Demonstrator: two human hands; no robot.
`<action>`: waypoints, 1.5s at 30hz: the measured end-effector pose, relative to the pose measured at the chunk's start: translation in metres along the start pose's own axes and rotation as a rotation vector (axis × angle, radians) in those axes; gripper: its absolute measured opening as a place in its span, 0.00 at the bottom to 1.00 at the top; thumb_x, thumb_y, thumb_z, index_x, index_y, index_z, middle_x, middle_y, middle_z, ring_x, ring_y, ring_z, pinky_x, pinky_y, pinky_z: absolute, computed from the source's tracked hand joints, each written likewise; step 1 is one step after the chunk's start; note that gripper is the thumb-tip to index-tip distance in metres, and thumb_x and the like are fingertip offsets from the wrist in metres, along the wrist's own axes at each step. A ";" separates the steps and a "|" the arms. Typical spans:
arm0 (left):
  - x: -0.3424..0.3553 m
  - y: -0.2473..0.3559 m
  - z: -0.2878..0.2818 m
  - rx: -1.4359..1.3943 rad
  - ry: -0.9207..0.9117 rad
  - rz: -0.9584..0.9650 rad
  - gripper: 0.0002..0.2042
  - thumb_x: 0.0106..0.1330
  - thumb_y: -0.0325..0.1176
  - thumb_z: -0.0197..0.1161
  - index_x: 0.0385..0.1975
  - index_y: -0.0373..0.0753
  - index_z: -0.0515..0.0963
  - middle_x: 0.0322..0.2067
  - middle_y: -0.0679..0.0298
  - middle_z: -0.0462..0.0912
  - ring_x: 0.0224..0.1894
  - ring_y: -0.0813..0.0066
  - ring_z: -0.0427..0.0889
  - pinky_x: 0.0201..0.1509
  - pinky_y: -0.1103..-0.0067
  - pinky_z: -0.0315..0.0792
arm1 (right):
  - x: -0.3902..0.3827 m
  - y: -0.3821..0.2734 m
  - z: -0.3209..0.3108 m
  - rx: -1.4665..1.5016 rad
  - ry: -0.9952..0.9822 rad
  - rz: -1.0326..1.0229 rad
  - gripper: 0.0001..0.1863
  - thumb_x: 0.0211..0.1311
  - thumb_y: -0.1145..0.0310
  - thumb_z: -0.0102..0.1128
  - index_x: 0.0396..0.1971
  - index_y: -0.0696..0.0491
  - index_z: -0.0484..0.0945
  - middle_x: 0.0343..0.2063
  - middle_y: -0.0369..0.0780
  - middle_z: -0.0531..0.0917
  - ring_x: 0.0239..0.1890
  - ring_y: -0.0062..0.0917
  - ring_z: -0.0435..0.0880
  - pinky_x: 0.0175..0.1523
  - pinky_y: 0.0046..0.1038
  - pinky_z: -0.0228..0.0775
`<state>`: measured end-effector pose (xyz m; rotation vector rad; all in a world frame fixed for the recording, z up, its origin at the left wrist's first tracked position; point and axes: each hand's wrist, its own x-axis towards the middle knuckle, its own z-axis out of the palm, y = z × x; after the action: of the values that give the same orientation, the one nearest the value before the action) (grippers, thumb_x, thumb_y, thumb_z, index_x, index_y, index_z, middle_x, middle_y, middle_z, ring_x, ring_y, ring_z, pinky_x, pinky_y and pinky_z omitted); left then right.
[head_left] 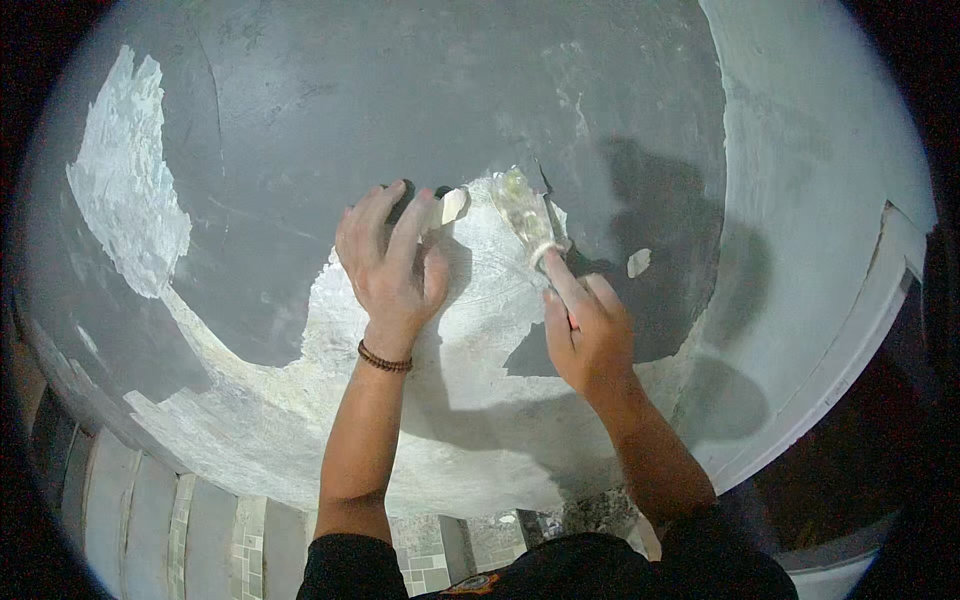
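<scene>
R fingers (568,288) grip scraper (522,212) @ part-stripped wall (350,90); L fingers (408,228) by pale flake (456,205).

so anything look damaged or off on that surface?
Yes. The grey coat is missing in ragged patches, showing white: an upper-left patch and a larger central patch between the left hand and right hand. A thin dark line, possibly a crack, runs right of the upper-left one.

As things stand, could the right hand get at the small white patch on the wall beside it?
Probably yes: the small white patch sits just up and right of the right hand, with only grey wall visible between them. The hand is gripping the scraper, though, which may limit it.
</scene>
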<state>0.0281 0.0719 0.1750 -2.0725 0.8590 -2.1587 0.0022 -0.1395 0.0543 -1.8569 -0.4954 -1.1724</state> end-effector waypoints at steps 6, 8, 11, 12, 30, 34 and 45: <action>-0.001 0.005 0.000 0.084 -0.064 0.002 0.15 0.55 0.34 0.69 0.44 0.47 0.85 0.52 0.62 0.80 0.58 0.59 0.77 0.67 0.57 0.63 | -0.007 -0.006 -0.006 -0.101 -0.135 0.045 0.25 0.62 0.69 0.65 0.61 0.46 0.79 0.26 0.40 0.73 0.22 0.36 0.77 0.27 0.35 0.73; -0.002 0.004 0.001 0.082 -0.046 0.014 0.13 0.55 0.33 0.70 0.42 0.47 0.85 0.51 0.63 0.81 0.58 0.60 0.77 0.67 0.57 0.64 | -0.007 -0.008 -0.006 -0.056 -0.034 -0.053 0.25 0.62 0.69 0.65 0.61 0.45 0.79 0.27 0.40 0.74 0.21 0.35 0.77 0.27 0.35 0.74; -0.004 0.001 0.002 0.050 -0.045 0.019 0.11 0.55 0.32 0.69 0.39 0.46 0.85 0.49 0.63 0.81 0.57 0.60 0.78 0.66 0.57 0.64 | -0.003 -0.009 -0.007 -0.002 -0.005 -0.080 0.24 0.62 0.73 0.64 0.60 0.51 0.79 0.26 0.41 0.74 0.22 0.31 0.75 0.28 0.34 0.69; -0.005 0.000 0.002 0.036 -0.042 0.023 0.11 0.55 0.31 0.69 0.39 0.46 0.85 0.48 0.63 0.81 0.57 0.60 0.78 0.66 0.57 0.64 | -0.004 -0.010 -0.008 -0.012 -0.060 -0.038 0.23 0.62 0.75 0.63 0.59 0.55 0.80 0.25 0.41 0.74 0.23 0.29 0.73 0.29 0.33 0.67; -0.006 -0.002 -0.005 -0.117 -0.096 0.029 0.21 0.59 0.43 0.58 0.49 0.39 0.81 0.53 0.55 0.78 0.61 0.52 0.73 0.72 0.50 0.53 | -0.002 -0.016 0.000 0.022 -0.063 -0.138 0.25 0.60 0.72 0.66 0.60 0.45 0.80 0.28 0.40 0.74 0.23 0.33 0.79 0.27 0.35 0.75; -0.006 0.001 0.000 0.011 -0.073 -0.009 0.19 0.59 0.38 0.60 0.50 0.40 0.81 0.55 0.56 0.77 0.63 0.54 0.72 0.74 0.51 0.53 | 0.001 -0.016 0.000 0.012 -0.074 -0.174 0.26 0.60 0.72 0.66 0.60 0.44 0.80 0.29 0.40 0.75 0.23 0.33 0.80 0.27 0.35 0.76; -0.005 0.002 0.005 0.038 -0.057 -0.022 0.20 0.58 0.25 0.62 0.53 0.41 0.81 0.58 0.57 0.77 0.64 0.53 0.73 0.74 0.49 0.55 | 0.010 -0.012 0.009 0.067 -0.007 -0.229 0.25 0.59 0.69 0.67 0.59 0.41 0.81 0.28 0.40 0.75 0.26 0.37 0.81 0.29 0.36 0.76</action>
<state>0.0327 0.0704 0.1690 -2.1244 0.7876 -2.0983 0.0036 -0.1265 0.0670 -1.7823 -0.7583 -1.2827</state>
